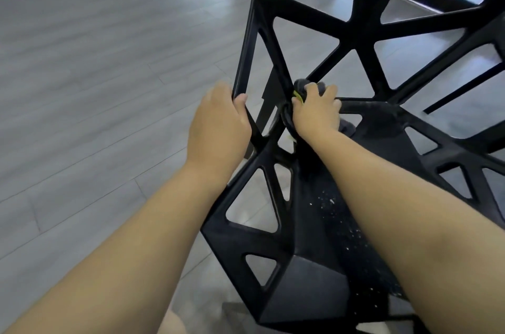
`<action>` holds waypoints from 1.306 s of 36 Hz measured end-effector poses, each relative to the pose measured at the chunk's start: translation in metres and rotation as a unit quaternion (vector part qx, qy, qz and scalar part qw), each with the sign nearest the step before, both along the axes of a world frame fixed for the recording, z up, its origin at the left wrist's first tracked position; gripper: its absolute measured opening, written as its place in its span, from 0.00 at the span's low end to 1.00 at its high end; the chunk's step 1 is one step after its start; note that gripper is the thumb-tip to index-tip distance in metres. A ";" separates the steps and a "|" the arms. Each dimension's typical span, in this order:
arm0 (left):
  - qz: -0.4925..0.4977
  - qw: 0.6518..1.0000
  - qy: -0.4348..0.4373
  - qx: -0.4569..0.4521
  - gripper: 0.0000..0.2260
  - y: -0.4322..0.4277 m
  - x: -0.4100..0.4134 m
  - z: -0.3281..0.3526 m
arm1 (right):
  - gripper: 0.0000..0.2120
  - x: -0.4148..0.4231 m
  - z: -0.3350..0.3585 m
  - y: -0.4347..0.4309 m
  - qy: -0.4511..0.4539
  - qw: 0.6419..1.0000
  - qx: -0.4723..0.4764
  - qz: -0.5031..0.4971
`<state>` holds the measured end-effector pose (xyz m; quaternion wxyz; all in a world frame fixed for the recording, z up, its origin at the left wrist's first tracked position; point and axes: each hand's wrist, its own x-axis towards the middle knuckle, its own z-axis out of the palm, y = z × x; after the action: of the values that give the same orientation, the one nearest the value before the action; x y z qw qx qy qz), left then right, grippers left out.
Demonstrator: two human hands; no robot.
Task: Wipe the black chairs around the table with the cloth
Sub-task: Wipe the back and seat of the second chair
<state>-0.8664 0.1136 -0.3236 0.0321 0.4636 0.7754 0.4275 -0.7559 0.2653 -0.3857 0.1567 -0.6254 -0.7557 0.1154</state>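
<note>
In the head view, the black chair (352, 35) is being held by the left hand (218, 125), fingers curled round the backrest's left edge bar. The dark grey cloth (302, 85) is being gripped by the right hand (314, 112) and pressed where backrest meets seat. White specks (332, 201) are lying on the seat.

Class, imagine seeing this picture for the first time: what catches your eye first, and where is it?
The black chair with its web of triangular openings fills the right half. At mid-frame the left hand grips a bar on its edge while the right hand holds a dark cloth where back meets seat. White specks dot the seat lower down.
</note>
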 end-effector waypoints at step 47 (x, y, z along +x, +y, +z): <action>-0.066 0.978 -0.187 0.065 0.17 -0.048 -0.007 -0.037 | 0.12 0.034 0.027 -0.169 0.196 0.893 0.106 0.392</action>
<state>-0.8734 0.0652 -0.3605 0.1749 0.4267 0.6937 0.5533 -0.7222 0.0961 -0.3589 0.3090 -0.2231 -0.9012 0.2062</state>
